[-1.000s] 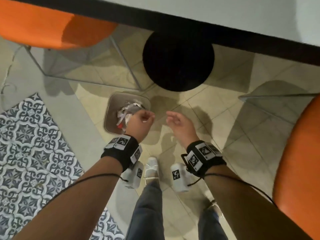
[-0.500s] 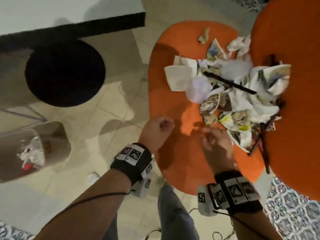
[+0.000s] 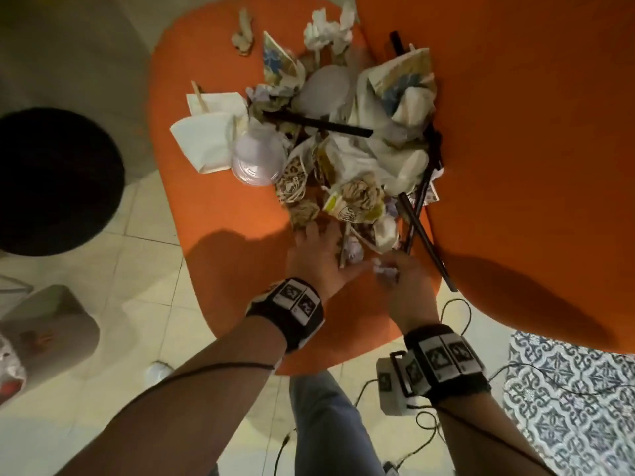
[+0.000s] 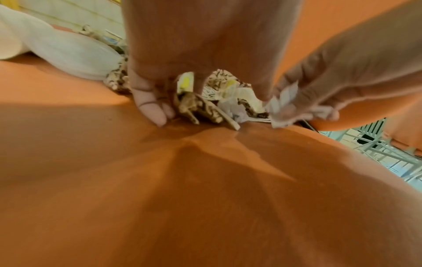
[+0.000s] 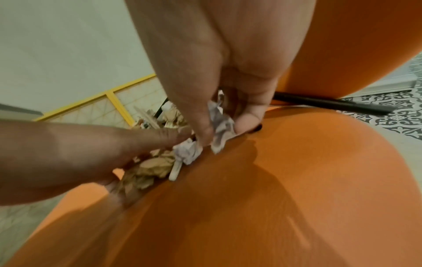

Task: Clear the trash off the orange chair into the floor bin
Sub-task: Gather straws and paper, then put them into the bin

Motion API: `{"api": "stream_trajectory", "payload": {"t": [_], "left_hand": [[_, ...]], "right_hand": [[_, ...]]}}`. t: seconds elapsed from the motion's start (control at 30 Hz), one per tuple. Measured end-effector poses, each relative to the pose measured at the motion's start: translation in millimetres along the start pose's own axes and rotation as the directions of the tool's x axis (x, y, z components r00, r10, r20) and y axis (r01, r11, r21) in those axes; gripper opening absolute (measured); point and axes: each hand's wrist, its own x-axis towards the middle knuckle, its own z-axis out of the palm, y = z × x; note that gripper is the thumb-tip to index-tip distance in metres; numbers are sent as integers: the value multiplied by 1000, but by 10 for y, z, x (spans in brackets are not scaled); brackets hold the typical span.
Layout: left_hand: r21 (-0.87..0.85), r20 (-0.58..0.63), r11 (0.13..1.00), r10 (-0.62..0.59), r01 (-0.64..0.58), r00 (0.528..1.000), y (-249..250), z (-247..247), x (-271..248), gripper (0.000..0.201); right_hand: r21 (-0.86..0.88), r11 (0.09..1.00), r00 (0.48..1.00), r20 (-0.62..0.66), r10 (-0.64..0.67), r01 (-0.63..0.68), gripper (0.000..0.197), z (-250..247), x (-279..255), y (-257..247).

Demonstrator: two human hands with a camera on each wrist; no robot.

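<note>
- The right hand (image 3: pixel 402 280) pinches a crumpled white paper scrap (image 5: pixel 220 126) at the near edge of the trash pile (image 3: pixel 343 139) on the orange chair (image 3: pixel 220 207).
- The left hand (image 3: pixel 316 255) lies spread, fingers straight, on brown wrappers (image 4: pixel 200 106).
- The bin (image 3: pixel 48 324) stands on the floor, far left.

The chair (image 3: pixel 220 97) is orange. Its trash (image 3: pixel 343 159) is mostly white paper, some leopard-spotted, crossed by black straws (image 3: pixel 319 124). The floor rug (image 3: pixel 570 400) shows grey-and-white ornamental tiles
</note>
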Motion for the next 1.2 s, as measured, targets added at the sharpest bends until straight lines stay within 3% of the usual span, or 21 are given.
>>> {"api": "stream_trajectory", "payload": {"t": [0.1,0.23,0.33,0.5,0.63,0.8,0.93,1.03,1.13,1.2], "left_hand": [[45,35,995,-91,89,995,168,29,58,100],[98,56,985,-151,145,987,252,53,146,81],[76,33,990,-121,118,992,248,32,170,58],[-114,49,993,-29,34,998,67,-68,168,52],[-241,11,971,3,0,1000,-83,-204,77,47],[-322,-21,947,5,-12,1000,-232,-352,-41,51],[-414,-85,908,34,-66,996,-346,-469,-150,15],[-448,-182,890,5,-88,983,-437,-530,-215,7],[-445,-288,889,-25,-111,957,-466,-574,-222,9],[-589,-277,805,-123,-67,953,-437,-594,-136,12]], "right_hand": [[100,995,965,-261,31,-5,50,-203,69,47],[188,976,968,-202,149,-111,74,-202,338,149],[129,987,976,-181,121,-98,64,-66,492,178],[53,994,963,-251,102,-92,27,-50,551,136],[2,996,966,-244,91,-94,29,-98,564,73],[132,988,954,-276,117,-83,31,-124,601,-58],[222,974,966,-235,106,-53,34,-153,614,-186],[312,947,977,-168,134,-76,29,-198,611,-262],[319,943,980,-134,144,-94,37,-228,603,-305],[305,948,982,-131,138,-93,38,-212,604,-311]]}}
